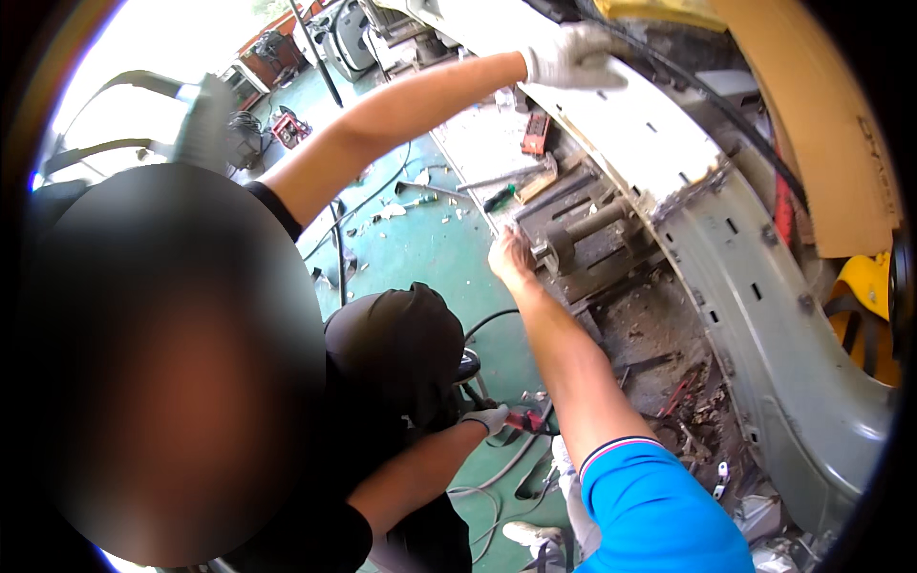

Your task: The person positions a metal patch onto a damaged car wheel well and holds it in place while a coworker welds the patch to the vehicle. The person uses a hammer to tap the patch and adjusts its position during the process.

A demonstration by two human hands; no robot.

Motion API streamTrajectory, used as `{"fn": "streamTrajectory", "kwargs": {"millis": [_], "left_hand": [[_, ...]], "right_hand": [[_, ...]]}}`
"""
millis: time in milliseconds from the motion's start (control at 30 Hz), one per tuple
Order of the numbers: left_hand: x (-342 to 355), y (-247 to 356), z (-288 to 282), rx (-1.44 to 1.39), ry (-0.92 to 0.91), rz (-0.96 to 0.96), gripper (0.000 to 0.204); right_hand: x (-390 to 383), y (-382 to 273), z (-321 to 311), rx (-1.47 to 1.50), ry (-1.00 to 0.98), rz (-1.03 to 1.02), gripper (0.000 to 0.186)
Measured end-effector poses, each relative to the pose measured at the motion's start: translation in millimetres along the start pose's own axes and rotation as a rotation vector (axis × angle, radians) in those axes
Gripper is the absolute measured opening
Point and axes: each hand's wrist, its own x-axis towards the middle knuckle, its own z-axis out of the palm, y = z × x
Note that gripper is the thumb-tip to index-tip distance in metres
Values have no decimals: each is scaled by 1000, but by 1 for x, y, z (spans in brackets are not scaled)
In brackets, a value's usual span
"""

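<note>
My right hand [511, 254] reaches in from the lower right, bare below a blue sleeve. Its fingers look curled at the near end of a metal clamp [583, 234] with a thick round bar; what they grip is hidden. My left hand is out of view. Beyond the clamp runs a long car body panel [764, 286], white at the far part and grey nearer. A co-worker in black rests one gloved hand [578, 59] on its white part. The co-worker's other gloved hand [492, 418] holds a red and black power tool [525, 420] low down.
A hammer [537, 183], a green-handled screwdriver [499, 198] and a red case [536, 134] lie by the clamp. Cables and scraps litter the green floor [420, 239]. Debris lies under the panel. Brown cardboard [821, 124] and a black hose [726, 107] are beyond it.
</note>
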Motion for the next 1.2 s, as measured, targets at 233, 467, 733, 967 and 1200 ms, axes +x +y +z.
{"fn": "streamTrajectory", "kwargs": {"millis": [233,467,733,967,1200], "left_hand": [[48,94,42,31,16,-19,38],[118,214,65,36,10,94,39],[194,294,102,45,-14,198,40],[318,410,155,244,-119,495,41],[358,490,176,681,-134,967,36]], "right_hand": [[92,-32,89,-20,265,-72,27],[180,-28,144,-319,290,-169,37],[209,-11,160,-665,60,-247,40],[181,8,126,-483,260,-432,19],[58,-39,61,95,505,-759,14]]}}
